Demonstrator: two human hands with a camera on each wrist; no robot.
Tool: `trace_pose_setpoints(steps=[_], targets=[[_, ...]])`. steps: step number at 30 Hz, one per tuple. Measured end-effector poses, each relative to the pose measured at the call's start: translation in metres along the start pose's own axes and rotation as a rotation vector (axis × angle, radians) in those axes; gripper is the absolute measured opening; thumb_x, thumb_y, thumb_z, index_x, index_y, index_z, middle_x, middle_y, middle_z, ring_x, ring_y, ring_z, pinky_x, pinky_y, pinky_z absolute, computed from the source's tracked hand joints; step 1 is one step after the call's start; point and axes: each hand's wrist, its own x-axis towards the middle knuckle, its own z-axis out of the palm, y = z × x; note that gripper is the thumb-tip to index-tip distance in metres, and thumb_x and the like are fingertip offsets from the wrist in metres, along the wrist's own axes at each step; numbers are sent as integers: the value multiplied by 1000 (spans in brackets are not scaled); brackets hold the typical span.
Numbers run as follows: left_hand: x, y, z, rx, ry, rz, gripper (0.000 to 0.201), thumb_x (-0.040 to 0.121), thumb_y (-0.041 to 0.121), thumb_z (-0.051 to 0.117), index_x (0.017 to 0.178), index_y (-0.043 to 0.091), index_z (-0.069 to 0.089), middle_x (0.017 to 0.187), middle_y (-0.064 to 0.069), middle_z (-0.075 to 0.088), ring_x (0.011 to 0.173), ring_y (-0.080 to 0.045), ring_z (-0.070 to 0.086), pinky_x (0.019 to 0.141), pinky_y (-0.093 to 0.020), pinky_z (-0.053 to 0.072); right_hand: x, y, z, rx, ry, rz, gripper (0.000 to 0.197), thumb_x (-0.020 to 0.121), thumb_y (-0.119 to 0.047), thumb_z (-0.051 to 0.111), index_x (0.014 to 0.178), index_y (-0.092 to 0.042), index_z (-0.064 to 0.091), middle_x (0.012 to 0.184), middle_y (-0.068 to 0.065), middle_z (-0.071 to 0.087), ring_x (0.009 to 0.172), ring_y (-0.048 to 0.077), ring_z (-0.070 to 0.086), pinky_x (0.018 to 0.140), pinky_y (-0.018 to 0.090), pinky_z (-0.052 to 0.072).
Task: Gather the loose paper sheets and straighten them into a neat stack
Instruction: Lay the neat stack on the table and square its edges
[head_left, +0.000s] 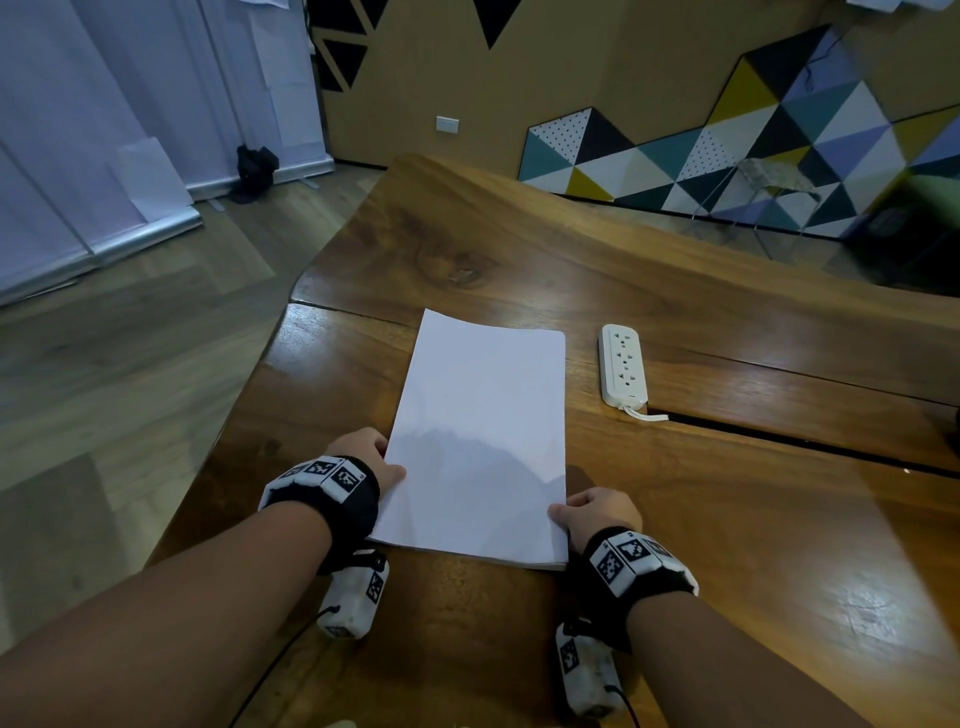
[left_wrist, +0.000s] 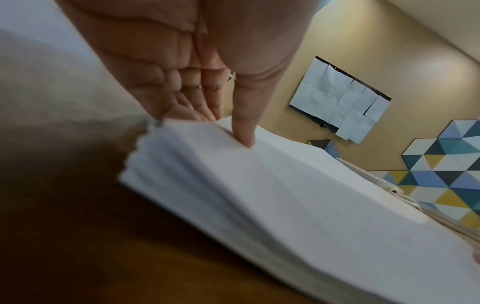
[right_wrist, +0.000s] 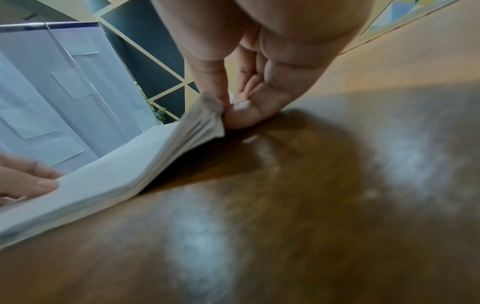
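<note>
Sheets of white paper (head_left: 480, 431) already sit gathered near my desk's (head_left: 727, 545) near-left edge, left hand (head_left: 366, 457) and right hand (head_left: 597, 512) pinching their sides; I judge only final squaring remains.

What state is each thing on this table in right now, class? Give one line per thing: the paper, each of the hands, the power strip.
paper stack: gathered into one pile, flat on the table, right edge lifted slightly.
left hand: gripping the stack's left edge, thumb on top.
right hand: pinching the stack's right edge.
power strip: lying flat, nothing plugged in.
</note>
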Motion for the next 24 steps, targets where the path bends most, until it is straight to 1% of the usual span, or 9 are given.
trace_pose_setpoints(steps=[3, 5, 8, 10, 13, 16, 19, 22, 24], targets=[[1, 2, -2, 16, 11, 20, 37, 78, 31, 61, 112, 16, 58, 114, -4, 66, 102, -23, 60, 75, -27, 44, 0, 0, 0, 9, 8, 9, 29, 80, -31, 68, 104, -16, 64, 99, 1, 63, 86, 14, 56, 78, 30, 51], [1, 3, -3, 16, 12, 36, 35, 79, 30, 60, 111, 16, 58, 114, -4, 66, 102, -23, 61, 77, -28, 45, 1, 0, 0, 24, 21, 8, 29, 80, -31, 69, 104, -16, 63, 100, 2, 63, 86, 14, 54, 77, 30, 50], [3, 3, -3, -5, 16, 44, 37, 77, 30, 61, 112, 17, 58, 115, -3, 66, 103, -22, 61, 82, -30, 48, 3, 1, -1, 30, 38, 2, 29, 80, -32, 68, 104, -17, 63, 94, -1, 59, 85, 14, 53, 71, 28, 46], [3, 2, -4, -8, 19, 42, 38, 77, 30, 62, 112, 18, 59, 115, -3, 67, 104, -22, 61, 84, -30, 49, 4, 2, 0, 23, 36, -1, 29, 80, -33, 68, 104, -18, 64, 95, -1, 60, 86, 14, 54, 71, 28, 47], [1, 3, -4, 16, 15, 37, 36, 77, 29, 61, 112, 18, 60, 113, -2, 67, 103, -22, 61, 83, -29, 49, 2, 3, -1, 19, 38, -1, 25, 81, -32, 67, 101, -18, 66, 102, 1, 67, 88, 15, 59, 77, 30, 52], [-2, 4, -6, 54, 11, 39, 32, 78, 29, 60, 107, 19, 64, 109, -2, 68, 99, -21, 62, 78, -27, 48, 3, 4, -2, 22, 26, -14, 21, 83, -31, 65, 99, -19, 69, 102, 1, 70, 93, 17, 65, 84, 34, 55], [-4, 6, -9, 94, -20, 47, 27, 78, 29, 59, 101, 20, 68, 104, -1, 71, 94, -20, 64, 74, -25, 49, 1, 3, -3, 33, 21, -13, 17, 84, -29, 64, 97, -19, 70, 102, 1, 71, 94, 17, 66, 86, 35, 55], [-3, 7, -10, 84, -49, 58, 24, 77, 26, 58, 94, 19, 72, 98, -2, 74, 90, -21, 66, 75, -27, 53, 2, 3, -2, 39, 19, -24, 14, 85, -26, 63, 94, -19, 72, 104, 2, 72, 95, 17, 66, 88, 35, 55], [-3, 5, -9, 80, -59, 59, 24, 76, 27, 57, 92, 18, 73, 96, -3, 74, 88, -22, 67, 75, -28, 54, 3, 4, -1, 44, 0, -19, 13, 85, -25, 63, 93, -19, 72, 104, 2, 72, 96, 17, 66, 89, 35, 55]])
